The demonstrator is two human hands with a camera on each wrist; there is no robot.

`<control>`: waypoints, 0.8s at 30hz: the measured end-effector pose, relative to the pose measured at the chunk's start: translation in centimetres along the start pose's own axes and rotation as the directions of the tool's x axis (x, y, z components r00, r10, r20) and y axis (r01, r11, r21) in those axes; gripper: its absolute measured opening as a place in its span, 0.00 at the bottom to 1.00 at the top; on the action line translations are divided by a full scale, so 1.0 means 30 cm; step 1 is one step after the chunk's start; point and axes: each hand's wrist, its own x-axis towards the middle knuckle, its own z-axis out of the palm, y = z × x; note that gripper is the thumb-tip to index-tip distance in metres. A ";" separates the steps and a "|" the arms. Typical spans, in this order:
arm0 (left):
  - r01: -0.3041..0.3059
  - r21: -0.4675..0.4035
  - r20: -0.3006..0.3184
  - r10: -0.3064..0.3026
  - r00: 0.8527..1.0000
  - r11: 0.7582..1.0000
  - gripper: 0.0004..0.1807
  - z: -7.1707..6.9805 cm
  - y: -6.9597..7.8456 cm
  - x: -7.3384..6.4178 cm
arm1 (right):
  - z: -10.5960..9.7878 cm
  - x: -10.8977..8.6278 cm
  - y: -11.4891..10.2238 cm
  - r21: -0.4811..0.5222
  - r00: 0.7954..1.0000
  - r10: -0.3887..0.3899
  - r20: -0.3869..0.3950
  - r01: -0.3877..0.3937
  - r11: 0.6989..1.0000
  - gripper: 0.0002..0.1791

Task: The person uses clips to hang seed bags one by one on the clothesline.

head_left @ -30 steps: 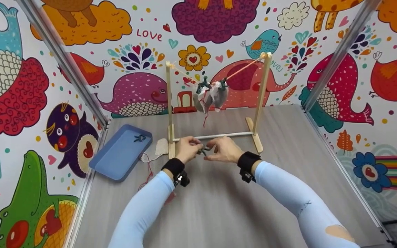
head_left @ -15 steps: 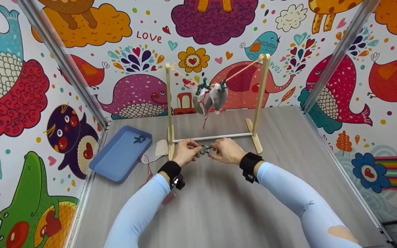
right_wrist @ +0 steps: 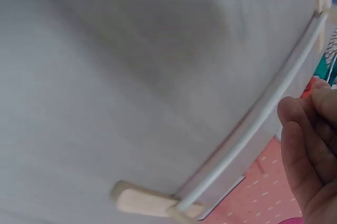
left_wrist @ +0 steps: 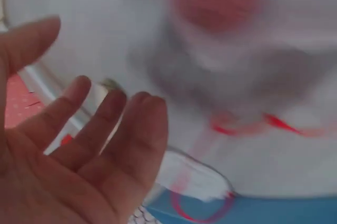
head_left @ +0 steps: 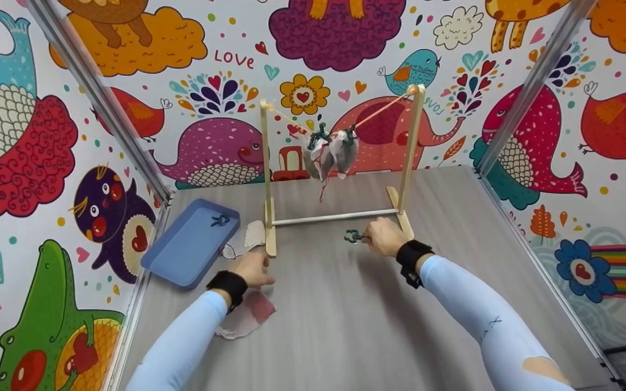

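You are pinching a dark green spring clip (head_left: 352,235) in your right hand (head_left: 385,237); its prongs are pointing toward the desk's left edge, its length running roughly alongside the white rod (head_left: 335,217) of the wooden stand (head_left: 410,157). Your left hand (head_left: 252,269) is holding nothing, its fingers lying relaxed and slightly apart. The pale cloth with the pink patch (head_left: 248,319) is lying on the desk (head_left: 356,331), just on the near side of that hand and partly hidden by your left sleeve (head_left: 182,339); whether hand and cloth are touching, you cannot tell. Its longer way seems to be slanting toward the desk's far right corner. Your left hand is clearly sitting nearer; the right is staying well apart. So reaching it would probably be calling for a short leftward-and-back draw of your left hand.
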 end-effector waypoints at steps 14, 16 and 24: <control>0.073 0.028 0.168 -0.077 0.983 0.997 0.31 0.066 -0.102 -0.076 | 0.003 -0.010 0.021 0.030 0.995 0.062 0.072 -0.065 0.997 0.14; 0.036 0.016 0.100 -0.038 0.994 0.999 0.27 0.071 -0.098 -0.068 | 0.002 -0.009 0.018 0.032 0.993 0.078 0.089 -0.081 0.996 0.13; 0.083 -0.021 0.130 -0.080 0.988 0.996 0.28 -0.006 -0.046 -0.057 | 0.008 -0.006 0.004 0.031 0.993 0.066 0.100 -0.069 0.997 0.10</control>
